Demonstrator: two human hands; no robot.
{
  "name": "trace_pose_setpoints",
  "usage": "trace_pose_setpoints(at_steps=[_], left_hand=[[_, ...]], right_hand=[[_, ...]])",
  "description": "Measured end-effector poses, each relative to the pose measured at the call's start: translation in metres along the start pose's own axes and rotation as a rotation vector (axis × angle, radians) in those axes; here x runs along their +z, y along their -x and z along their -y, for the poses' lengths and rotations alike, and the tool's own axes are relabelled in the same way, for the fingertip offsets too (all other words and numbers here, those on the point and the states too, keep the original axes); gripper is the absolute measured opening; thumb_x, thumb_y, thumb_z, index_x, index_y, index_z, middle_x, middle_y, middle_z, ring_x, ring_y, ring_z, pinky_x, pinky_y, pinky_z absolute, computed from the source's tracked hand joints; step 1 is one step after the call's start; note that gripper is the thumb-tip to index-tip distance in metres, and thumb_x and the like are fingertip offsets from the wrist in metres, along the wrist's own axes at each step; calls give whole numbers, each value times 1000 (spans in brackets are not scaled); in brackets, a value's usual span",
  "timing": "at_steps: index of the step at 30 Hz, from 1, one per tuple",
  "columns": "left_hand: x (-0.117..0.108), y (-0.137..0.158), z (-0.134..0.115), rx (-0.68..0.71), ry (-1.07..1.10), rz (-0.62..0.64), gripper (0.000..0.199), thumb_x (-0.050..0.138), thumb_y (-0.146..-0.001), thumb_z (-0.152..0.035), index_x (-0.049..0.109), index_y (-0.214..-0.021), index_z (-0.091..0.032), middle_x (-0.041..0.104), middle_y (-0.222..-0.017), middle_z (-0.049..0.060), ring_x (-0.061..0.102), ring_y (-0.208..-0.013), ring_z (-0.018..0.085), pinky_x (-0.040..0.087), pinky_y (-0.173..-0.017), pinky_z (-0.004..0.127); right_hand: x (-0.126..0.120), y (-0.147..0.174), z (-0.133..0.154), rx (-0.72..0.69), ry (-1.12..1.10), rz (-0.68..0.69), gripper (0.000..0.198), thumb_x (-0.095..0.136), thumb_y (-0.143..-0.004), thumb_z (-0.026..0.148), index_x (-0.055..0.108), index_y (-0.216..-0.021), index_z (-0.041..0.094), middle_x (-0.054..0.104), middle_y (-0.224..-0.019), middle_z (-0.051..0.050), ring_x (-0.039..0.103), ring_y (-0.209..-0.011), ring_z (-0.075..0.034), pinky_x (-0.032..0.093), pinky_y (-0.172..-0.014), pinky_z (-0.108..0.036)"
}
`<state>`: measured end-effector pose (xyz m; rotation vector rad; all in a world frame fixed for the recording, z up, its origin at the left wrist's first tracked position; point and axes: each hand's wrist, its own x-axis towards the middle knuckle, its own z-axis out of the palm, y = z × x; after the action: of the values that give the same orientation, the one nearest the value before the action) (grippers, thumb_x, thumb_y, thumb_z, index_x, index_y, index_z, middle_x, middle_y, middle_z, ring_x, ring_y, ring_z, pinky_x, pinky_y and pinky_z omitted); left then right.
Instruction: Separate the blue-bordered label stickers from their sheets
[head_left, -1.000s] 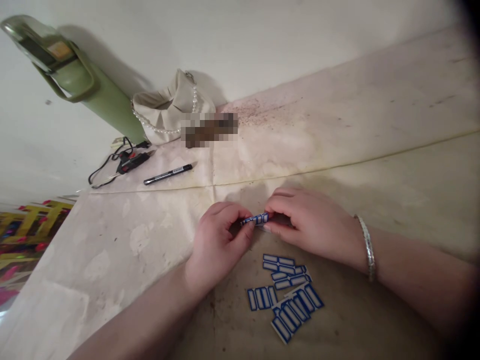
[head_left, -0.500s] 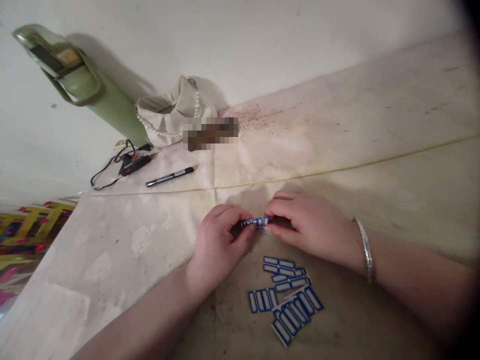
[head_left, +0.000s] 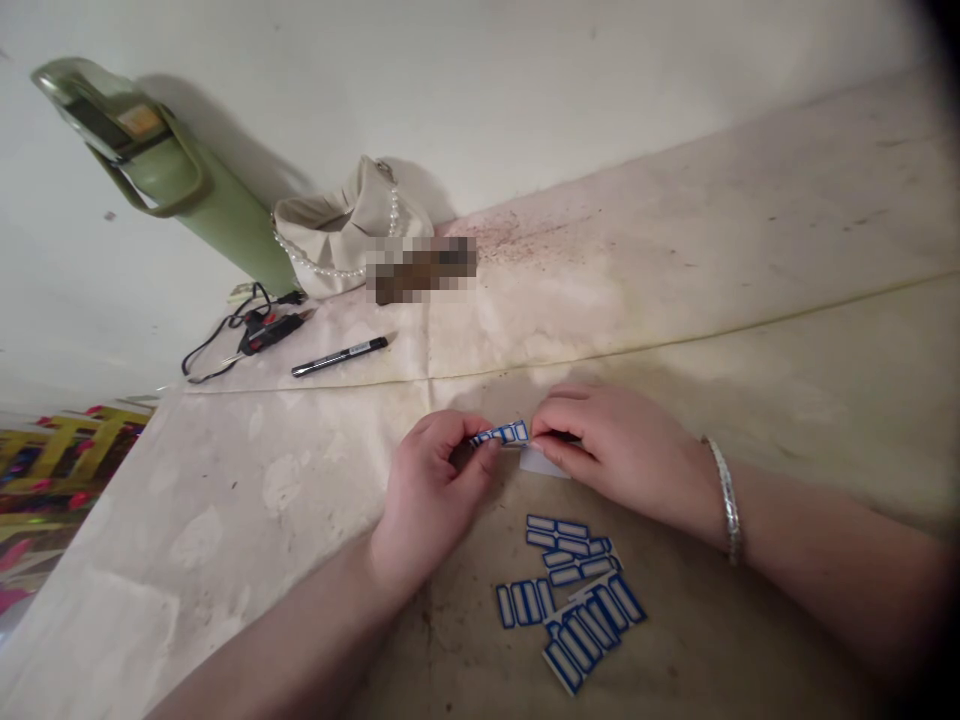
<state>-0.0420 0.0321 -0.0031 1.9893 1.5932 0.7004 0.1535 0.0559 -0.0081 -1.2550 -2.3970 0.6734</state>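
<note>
My left hand (head_left: pixel 442 485) is closed, with thumb and fingers pinching a strip of blue-bordered label stickers (head_left: pixel 508 433). Just to its right my right hand (head_left: pixel 607 440), with a silver bracelet at the wrist, is pinched shut at the strip's right end. A plain white slip of paper (head_left: pixel 541 463) sticks out below the right fingertips, which seem to grip it; how it joins the strip is hidden. Nearer to me on the table lies a loose, overlapping pile of similar label strips (head_left: pixel 592 625), blue-edged with white centres.
A black pen (head_left: pixel 339 357) and a glue gun with a black cord (head_left: pixel 266 330) lie at the back left. Behind them stand a green bottle (head_left: pixel 217 215) and a cream bag with pearls (head_left: pixel 322 235). A blurred-out brown object (head_left: pixel 420 275) is beside the bag.
The strip in my left hand has shifted slightly left and tilted, away from the right fingertips. More of the white slip shows under my right hand.
</note>
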Motion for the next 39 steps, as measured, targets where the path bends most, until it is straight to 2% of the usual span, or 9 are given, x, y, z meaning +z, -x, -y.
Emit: trace_pose_setpoints(at_steps=[10, 18, 31, 34, 39], left_hand=[[2, 1, 2, -70, 140, -28, 10, 57, -83, -26, 64, -86, -18, 63, -73, 3, 54, -63, 13, 42, -53, 24], [2, 3, 4, -95, 185, -24, 11, 57, -84, -28, 63, -87, -19, 62, -73, 2, 52, -61, 12, 40, -51, 23], [3, 2, 2, -119, 269, -46, 11, 56, -85, -28, 62, -89, -19, 65, -78, 1, 56, -69, 14, 44, -62, 25], [2, 1, 1, -63, 144, -15, 10, 56, -85, -26, 62, -87, -19, 64, -76, 2, 56, -68, 14, 44, -60, 26], [0, -1, -2, 136, -81, 68, 6, 58, -82, -22, 62, -80, -19, 61, -74, 2, 55, -74, 16, 42, -65, 28]], right_hand=[[-2, 1, 1, 24, -18, -1, 18, 47, -89, 23, 62, -79, 18, 63, -79, -3, 54, -72, -15, 32, -60, -26], [-4, 3, 3, 150, -58, -2, 21, 43, -91, 30, 59, -81, 20, 61, -66, 1, 50, -58, -12, 25, -51, -25], [-2, 3, 3, 113, -79, 31, 19, 48, -89, 32, 60, -79, 22, 63, -67, 2, 52, -60, -12, 25, -52, -25], [-2, 4, 3, 101, -73, 35, 19, 49, -88, 33, 61, -79, 21, 62, -67, 1, 52, -59, -12, 24, -51, -26], [-3, 3, 4, 95, -60, 51, 20, 51, -88, 33, 59, -76, 20, 60, -65, 1, 49, -59, -12, 24, -52, -26]])
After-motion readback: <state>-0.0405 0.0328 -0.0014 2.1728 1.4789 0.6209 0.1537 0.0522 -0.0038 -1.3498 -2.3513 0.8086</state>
